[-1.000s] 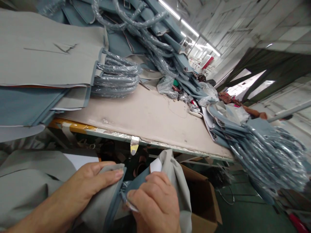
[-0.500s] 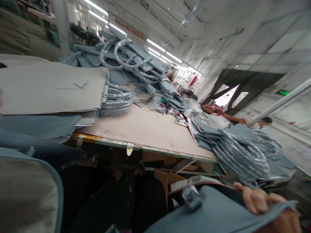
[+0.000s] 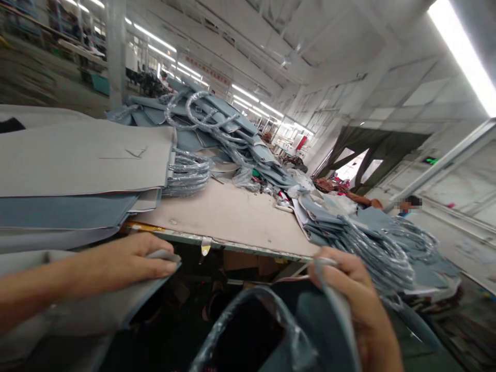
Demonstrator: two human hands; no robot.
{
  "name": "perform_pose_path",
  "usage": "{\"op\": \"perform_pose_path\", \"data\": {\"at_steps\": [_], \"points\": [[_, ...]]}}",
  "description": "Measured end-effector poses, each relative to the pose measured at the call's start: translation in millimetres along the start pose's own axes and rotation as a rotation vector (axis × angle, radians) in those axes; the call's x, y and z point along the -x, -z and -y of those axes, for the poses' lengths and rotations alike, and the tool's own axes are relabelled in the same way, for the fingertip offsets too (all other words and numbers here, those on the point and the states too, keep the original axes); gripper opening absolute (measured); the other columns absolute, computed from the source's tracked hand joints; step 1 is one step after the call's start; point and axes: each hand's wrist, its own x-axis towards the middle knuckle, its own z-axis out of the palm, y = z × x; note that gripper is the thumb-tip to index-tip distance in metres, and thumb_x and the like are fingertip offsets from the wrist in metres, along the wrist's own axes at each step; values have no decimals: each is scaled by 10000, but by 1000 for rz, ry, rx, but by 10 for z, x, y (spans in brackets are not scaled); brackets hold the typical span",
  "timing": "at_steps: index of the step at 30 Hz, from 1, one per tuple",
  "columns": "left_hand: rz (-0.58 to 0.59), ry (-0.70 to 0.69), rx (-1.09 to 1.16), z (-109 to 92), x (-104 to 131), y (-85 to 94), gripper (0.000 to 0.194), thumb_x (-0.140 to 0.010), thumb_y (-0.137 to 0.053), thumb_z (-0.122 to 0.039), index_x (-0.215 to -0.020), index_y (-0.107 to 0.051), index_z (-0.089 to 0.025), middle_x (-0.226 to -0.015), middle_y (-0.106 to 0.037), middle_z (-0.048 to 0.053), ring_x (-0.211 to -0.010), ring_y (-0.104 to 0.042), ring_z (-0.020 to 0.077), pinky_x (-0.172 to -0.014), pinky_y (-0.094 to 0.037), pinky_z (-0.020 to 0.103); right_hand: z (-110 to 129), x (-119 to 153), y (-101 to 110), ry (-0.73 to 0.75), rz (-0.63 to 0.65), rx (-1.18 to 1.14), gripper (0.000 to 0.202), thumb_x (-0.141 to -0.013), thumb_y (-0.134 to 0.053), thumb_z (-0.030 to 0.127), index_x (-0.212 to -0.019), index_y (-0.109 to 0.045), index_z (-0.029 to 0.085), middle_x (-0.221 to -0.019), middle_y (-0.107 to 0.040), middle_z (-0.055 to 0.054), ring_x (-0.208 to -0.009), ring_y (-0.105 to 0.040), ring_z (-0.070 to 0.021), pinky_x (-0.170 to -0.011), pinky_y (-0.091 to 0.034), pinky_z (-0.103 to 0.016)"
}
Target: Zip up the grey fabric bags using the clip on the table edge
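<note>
At the lower left my left hand (image 3: pixel 135 261) pinches the edge of a grey-lined, blue-edged bag panel (image 3: pixel 93 310). My right hand (image 3: pixel 360 299), at the lower right, has its fingers closed over the top edge of a blue-grey bag side (image 3: pixel 343 315). The dark space between the hands lies just off the table's front edge. A plastic-wrapped bag handle (image 3: pixel 267 294) arches up beside the right hand. Whether both hands hold one and the same bag, I cannot tell. The bag's lower parts run out of view.
Ahead stands a worktable (image 3: pixel 232 212) with a beige top. Flat grey bags (image 3: pixel 77 155) are stacked at left, a heap of blue-grey bags (image 3: pixel 220 113) behind, and bags with wrapped handles (image 3: pixel 372 253) at right. A person (image 3: pixel 408 204) is in the right background.
My left hand has come into view, gripping a panel edge. The right hand has moved left and up with the bag side, and a wrapped handle now shows. The view has shifted slightly.
</note>
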Motion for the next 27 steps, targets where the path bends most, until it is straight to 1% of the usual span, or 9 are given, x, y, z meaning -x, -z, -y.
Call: {"op": "perform_pose_path", "data": {"at_steps": [2, 3, 5, 6, 8, 12, 18, 22, 27], "points": [[138, -6, -83, 160, -235, -244, 352, -830, -710, -514, -749, -706, -171, -745, -640, -11, -732, -568, 185, -652, -393, 220, -195, -242, -561, -83, 313, 38, 370, -874, -688, 466, -644, -574, 200, -603, -483, 31, -574, -436, -134, -534, -340, -256], [169, -8, -85, 258, -330, -343, 377, -859, -647, -542, -786, -702, -177, -779, -642, -5, -767, -572, 199, -681, -401, 230, -304, -336, -823, -96, 384, 60, 357, -872, -666, 454, -646, -553, 203, -603, -467, 43, -588, -423, -127, -549, -328, -249], [184, 7, -45, 457, -475, -470, 405, -876, -602, -573, -828, -690, -180, -838, -649, 10, -833, -588, 227, -743, -425, 254, -507, -446, -1248, -130, 455, 100, 322, -891, -622, 433, -682, -534, 205, -626, -478, 48, -623, -433, -127, -589, -318, -255], [188, 28, -26, 547, -530, -498, 406, -872, -602, -578, -829, -683, -182, -849, -648, 14, -848, -591, 235, -755, -431, 264, -590, -467, -1398, -142, 458, 119, 299, -903, -605, 421, -708, -535, 206, -638, -488, 48, -637, -444, -129, -607, -318, -260], [194, 73, 21, 688, -619, -507, 391, -864, -612, -569, -834, -680, -186, -853, -647, 14, -854, -593, 235, -764, -438, 272, -705, -479, -1577, -155, 432, 149, 249, -921, -584, 396, -760, -549, 209, -659, -513, 45, -656, -471, -136, -637, -326, -270], [201, 121, 90, 855, -792, -491, 412, -855, -634, -592, -798, -678, -187, -792, -617, -1, -779, -561, 196, -725, -432, 256, -821, -533, -1678, -194, 441, 132, 172, -892, -606, 337, -782, -594, 206, -666, -571, 37, -658, -520, -145, -645, -349, -271], [202, 171, 50, 1037, -981, -580, 444, -820, -659, -619, -746, -691, -182, -678, -579, -4, -664, -510, 171, -619, -384, 242, -1015, -630, -1824, -319, 461, 44, 157, -837, -651, 303, -753, -704, 182, -667, -624, 29, -651, -536, -135, -624, -383, -252], [231, 216, 97, 1020, -985, -602, 444, -819, -645, -619, -741, -686, -184, -652, -549, -27, -642, -484, 154, -599, -375, 222, -1125, -642, -1846, -360, 467, -38, 172, -801, -662, 320, -709, -681, 177, -626, -586, 35, -616, -483, -118, -590, -374, -238], [265, 243, 91, 934, -975, -595, 433, -862, -619, -593, -798, -715, -176, -715, -574, -39, -716, -513, 152, -667, -408, 192, -1186, -686, -1818, -398, 475, -134, 218, -777, -691, 354, -665, -625, 179, -577, -515, 48, -565, -402, -98, -539, -340, -227]]}}
